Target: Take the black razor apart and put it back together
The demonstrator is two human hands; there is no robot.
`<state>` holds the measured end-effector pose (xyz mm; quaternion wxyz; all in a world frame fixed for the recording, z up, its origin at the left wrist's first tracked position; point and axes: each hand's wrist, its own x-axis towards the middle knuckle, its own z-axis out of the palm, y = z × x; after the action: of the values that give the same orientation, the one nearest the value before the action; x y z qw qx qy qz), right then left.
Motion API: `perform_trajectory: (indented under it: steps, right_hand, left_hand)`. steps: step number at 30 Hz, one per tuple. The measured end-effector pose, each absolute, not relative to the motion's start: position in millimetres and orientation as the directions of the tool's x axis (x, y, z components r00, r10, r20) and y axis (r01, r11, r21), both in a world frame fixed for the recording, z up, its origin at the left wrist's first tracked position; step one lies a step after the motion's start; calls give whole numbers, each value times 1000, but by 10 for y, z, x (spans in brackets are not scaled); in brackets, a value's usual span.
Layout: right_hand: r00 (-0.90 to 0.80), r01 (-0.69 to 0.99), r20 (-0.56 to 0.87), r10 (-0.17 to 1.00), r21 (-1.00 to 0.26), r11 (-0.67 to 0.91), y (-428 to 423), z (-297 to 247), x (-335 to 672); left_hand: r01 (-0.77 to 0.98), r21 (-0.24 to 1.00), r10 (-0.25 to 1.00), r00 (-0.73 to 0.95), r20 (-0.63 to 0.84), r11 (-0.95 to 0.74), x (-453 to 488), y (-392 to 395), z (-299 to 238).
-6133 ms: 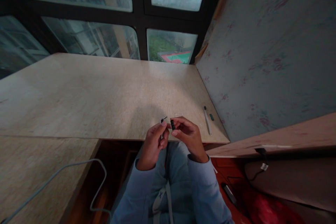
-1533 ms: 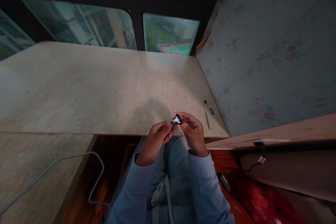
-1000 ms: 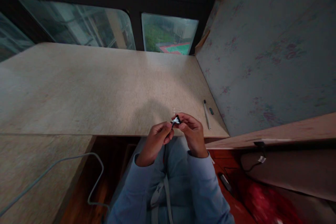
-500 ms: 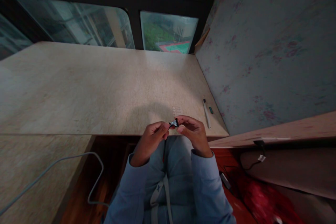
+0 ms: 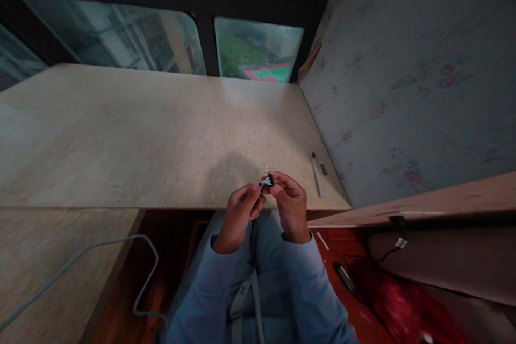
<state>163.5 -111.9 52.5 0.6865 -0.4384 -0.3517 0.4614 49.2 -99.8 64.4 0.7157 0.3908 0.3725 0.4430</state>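
Observation:
A small black and silver razor (image 5: pixel 265 183) is held up over the front edge of the table, its head tilted up and to the right. My left hand (image 5: pixel 237 215) is closed round its handle, thumb on top. Against the razor's head, my right hand (image 5: pixel 291 204) pinches with thumb and fingers. Just beyond the right fingers, a small clear plastic piece (image 5: pixel 269 167) lies on the table, mostly hidden. To the right lie a white toothbrush (image 5: pixel 317 177) with a dark head and a small dark green piece (image 5: pixel 323 170).
The beige tabletop (image 5: pixel 141 134) reaches back to the dark window frame (image 5: pixel 209 48). A papered wall (image 5: pixel 403 75) bounds it on the right. A grey cable (image 5: pixel 92 247) loops at lower left. On the red floor are a dark and white object (image 5: pixel 345 278) and a red bag (image 5: pixel 403 301).
The razor has turned more upright, showing more of its handle. My right hand has moved left and its fingers have drawn in closer round the head.

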Motion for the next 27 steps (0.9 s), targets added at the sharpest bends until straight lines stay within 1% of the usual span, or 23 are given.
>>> perform_trajectory:
  steps: [6, 10, 13, 17, 19, 24, 27]
  right_hand:
    - [295, -329, 48, 954, -932, 149, -1103, 540, 1684]
    - [283, -307, 29, 959, -944, 120, -1113, 523, 1785]
    - [322, -286, 24, 947, -951, 121, -1135, 497, 1890]
    - [418, -241, 8, 908, -963, 119, -1159, 463, 2018]
    - [466, -222, -1, 885, -968, 115, -1166, 450, 2070]
    - [527, -216, -21, 850, -970, 110, -1179, 427, 2194]
    - [564, -215, -28, 825, -970, 114, -1192, 409, 2288]
  left_hand:
    - [-277, 920, 940, 277, -200, 278, 485, -980, 646]
    - [-272, 919, 932, 301, -200, 285, 486, -963, 607]
    - [-319, 894, 925, 315, -213, 315, 496, -947, 585]
    - [-395, 845, 914, 329, -237, 361, 547, -925, 563]
    - [-399, 833, 905, 342, -252, 383, 594, -912, 542]
    - [-307, 872, 888, 384, -252, 380, 808, -848, 482]
    - [-229, 913, 903, 352, -245, 337, 1035, -765, 457]
